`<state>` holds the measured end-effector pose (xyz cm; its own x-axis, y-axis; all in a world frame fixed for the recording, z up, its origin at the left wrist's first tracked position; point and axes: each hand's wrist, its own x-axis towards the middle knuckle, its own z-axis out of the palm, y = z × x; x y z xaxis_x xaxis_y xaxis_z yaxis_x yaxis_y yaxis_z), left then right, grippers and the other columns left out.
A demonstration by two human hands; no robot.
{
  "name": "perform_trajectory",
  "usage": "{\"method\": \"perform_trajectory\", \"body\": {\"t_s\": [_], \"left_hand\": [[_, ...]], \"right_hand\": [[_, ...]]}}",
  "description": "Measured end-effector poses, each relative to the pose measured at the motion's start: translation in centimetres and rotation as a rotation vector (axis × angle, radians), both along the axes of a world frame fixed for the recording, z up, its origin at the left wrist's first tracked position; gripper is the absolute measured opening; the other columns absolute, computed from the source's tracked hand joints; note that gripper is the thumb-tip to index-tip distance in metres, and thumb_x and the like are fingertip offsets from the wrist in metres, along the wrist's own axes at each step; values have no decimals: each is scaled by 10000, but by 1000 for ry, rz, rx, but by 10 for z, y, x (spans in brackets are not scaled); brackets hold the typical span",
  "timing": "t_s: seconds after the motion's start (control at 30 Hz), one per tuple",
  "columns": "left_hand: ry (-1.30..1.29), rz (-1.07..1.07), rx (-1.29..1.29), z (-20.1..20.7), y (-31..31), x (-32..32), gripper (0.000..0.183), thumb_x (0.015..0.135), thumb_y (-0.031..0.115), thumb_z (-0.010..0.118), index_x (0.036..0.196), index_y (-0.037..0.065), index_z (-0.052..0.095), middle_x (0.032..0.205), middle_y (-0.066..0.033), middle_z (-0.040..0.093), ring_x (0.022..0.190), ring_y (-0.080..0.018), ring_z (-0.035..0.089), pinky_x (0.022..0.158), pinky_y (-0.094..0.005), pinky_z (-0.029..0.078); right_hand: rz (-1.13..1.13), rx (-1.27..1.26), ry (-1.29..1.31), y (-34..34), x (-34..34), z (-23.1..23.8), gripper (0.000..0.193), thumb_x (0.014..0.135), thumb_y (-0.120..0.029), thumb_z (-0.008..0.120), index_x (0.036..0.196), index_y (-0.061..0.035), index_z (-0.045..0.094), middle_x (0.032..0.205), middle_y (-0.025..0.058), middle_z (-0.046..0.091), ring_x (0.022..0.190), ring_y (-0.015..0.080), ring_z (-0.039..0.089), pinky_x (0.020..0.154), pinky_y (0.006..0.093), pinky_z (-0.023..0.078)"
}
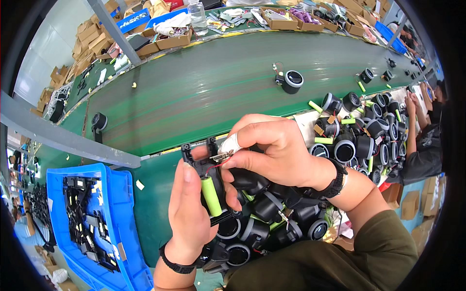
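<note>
My left hand (187, 213) is wrapped round a black plastic housing (198, 164), open side up, held above a heap of parts. A lime-green cylindrical battery (210, 196) lies in it beside my left thumb. At the housing's far end my right hand (279, 150) pinches a small metal piece (220, 157), its exact kind too small to tell. A red wire (212, 168) runs between that piece and the battery area. White wrapping (230, 144) covers my right index fingertip. Beneath my hands lie several black round units with grey rims (267, 207).
To the left stands a blue bin (128, 228) with black plastic parts (80, 218). A green conveyor belt (194, 92) crosses ahead, carrying a round unit (292, 82). More round units and batteries are heaped at right (344, 150), beside another person's arm (411, 121). A grey metal bar (63, 136) juts in at left.
</note>
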<state>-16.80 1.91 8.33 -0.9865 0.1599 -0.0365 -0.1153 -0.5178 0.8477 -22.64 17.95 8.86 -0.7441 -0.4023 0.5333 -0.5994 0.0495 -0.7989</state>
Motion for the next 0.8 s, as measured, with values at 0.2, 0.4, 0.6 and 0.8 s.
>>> {"method": "perform_trajectory", "body": {"t_s": [0.2,0.4,0.6,0.8], "left_hand": [[-55,-78,15,-3,0,-3,530,953,458,217,1226,24,353,878,-106,519,593,-171,554,506,-298,500],[-40,-76,-19,-1,0,-2,535,953,459,217,1228,20,350,888,-104,511,593,-169,550,510,-299,505],[-36,-86,-58,3,-1,-3,562,951,467,218,1228,-1,360,890,-93,505,589,-164,548,511,-291,502],[-19,-101,-135,3,-2,-4,591,945,486,216,1229,-12,358,890,-90,504,587,-158,545,512,-271,487]], "right_hand": [[33,-117,-196,-4,2,-1,121,719,27,696,824,7,639,802,89,610,702,146,590,604,253,462],[109,-156,-402,-2,0,-4,109,741,43,674,842,31,637,843,90,606,726,124,589,610,236,462],[106,-262,-358,-8,-1,-13,44,774,33,640,806,40,610,786,76,593,672,105,611,567,227,476],[-29,-48,-128,-4,-1,-8,58,749,-7,676,775,-4,624,757,66,601,649,122,602,558,248,463]]}}
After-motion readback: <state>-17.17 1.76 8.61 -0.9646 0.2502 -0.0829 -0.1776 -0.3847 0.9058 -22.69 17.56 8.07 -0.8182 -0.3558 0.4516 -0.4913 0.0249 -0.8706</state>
